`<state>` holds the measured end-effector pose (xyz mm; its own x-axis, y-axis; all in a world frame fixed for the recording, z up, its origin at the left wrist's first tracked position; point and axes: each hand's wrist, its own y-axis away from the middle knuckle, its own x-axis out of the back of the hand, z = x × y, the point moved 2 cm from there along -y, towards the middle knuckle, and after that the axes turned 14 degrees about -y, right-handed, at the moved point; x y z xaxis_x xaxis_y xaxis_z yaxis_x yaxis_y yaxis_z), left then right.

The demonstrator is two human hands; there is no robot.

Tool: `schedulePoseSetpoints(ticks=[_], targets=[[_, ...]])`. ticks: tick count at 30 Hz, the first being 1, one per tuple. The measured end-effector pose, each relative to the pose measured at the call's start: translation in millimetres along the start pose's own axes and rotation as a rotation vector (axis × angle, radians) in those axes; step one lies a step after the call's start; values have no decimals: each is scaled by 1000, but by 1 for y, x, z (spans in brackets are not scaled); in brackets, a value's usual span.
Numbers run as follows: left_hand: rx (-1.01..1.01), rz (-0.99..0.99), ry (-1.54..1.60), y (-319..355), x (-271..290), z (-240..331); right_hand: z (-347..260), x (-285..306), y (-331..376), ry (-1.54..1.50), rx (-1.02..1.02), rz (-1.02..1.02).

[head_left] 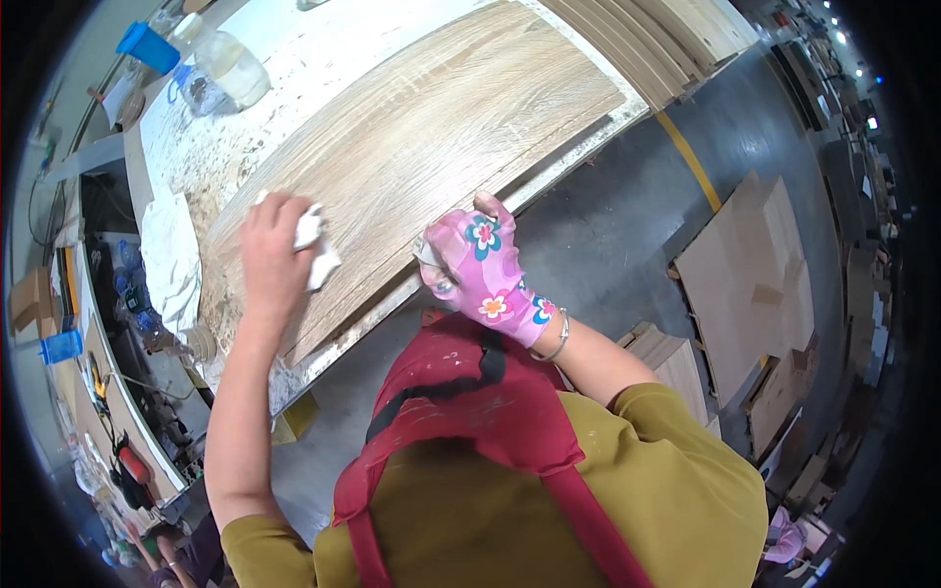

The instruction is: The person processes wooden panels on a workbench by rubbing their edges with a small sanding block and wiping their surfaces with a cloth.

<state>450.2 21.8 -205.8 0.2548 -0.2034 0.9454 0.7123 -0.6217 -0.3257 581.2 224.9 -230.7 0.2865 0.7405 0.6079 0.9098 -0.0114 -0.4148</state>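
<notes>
A wood-grain panel [431,108] lies on the paint-spattered white worktable [343,34]. On the panel's near left part, my bare left hand [274,245] presses down a crumpled white cloth [321,265], its fingers bent around it. My right hand [472,255] wears a pink glove with flower prints and a bracelet at the wrist. It is closed at the panel's front edge. Something whitish shows at its fingers, but whether that is a held thing or part of the glove is unclear.
Plastic bottles [230,69] and a blue cup [149,46] stand at the far left. Another white cloth [172,260] lies by the table's left edge. Stacked boards [637,44] are at the far right; cardboard sheets [750,279] lie on the floor. Another person [181,559] is at lower left.
</notes>
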Motion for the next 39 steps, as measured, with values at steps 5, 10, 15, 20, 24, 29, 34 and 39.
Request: schedulePoseSetpoints(ticks=[5,10,15,20,24,29,34,39], targets=[[14,34,131,-36,-28,49,63,64,-10,388,-13,283],[6,51,148,-35,-37,45,80,95,-12,300,-172,283],[7,42,143,-32,-40,45,66,53,-8,263,146,183],[19,15,142,-34,-33,49,149,138,-16,358,-47,483],[18,-1,138,-36,-35,49,176,169,-21,309,-226,607],[22,-44,133,-34,-34,48,117,107,-14,221,-31,234],[17,-38,122,-33,-32,47,146,145,-25,296,-84,323],[19,-32,122,-38,-33,50,220,196,-18,413,-253,611]])
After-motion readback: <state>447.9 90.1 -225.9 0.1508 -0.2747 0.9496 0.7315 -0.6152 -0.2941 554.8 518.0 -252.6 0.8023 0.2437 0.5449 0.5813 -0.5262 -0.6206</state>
